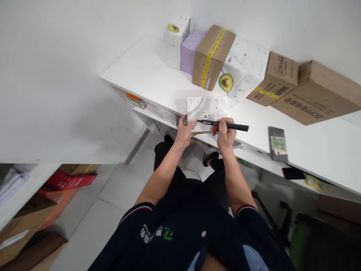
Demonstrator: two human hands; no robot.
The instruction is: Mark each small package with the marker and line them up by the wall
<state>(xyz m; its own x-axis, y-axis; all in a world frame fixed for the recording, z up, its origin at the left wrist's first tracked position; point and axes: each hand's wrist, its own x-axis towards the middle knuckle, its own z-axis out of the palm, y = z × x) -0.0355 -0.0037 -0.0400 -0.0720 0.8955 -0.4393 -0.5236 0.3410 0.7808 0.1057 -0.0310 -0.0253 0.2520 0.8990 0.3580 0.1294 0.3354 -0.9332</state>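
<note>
A printed white sheet of paper (pixel 208 109) lies flat at the near edge of the white desk (pixel 158 79). My left hand (pixel 184 132) rests at the sheet's lower left corner, fingers curled against its edge. My right hand (pixel 225 132) is closed around a black pen (pixel 225 124), which lies nearly level across the bottom of the sheet, its tip pointing left.
Several boxes line the wall behind the sheet: a white one with an avocado print (pixel 175 39), a purple one (pixel 191 51), brown cartons (pixel 212 56), a large carton (pixel 316 94). A phone with a banknote in its case (pixel 278 144) lies to the right. Boxes (pixel 42 203) sit on the floor at left.
</note>
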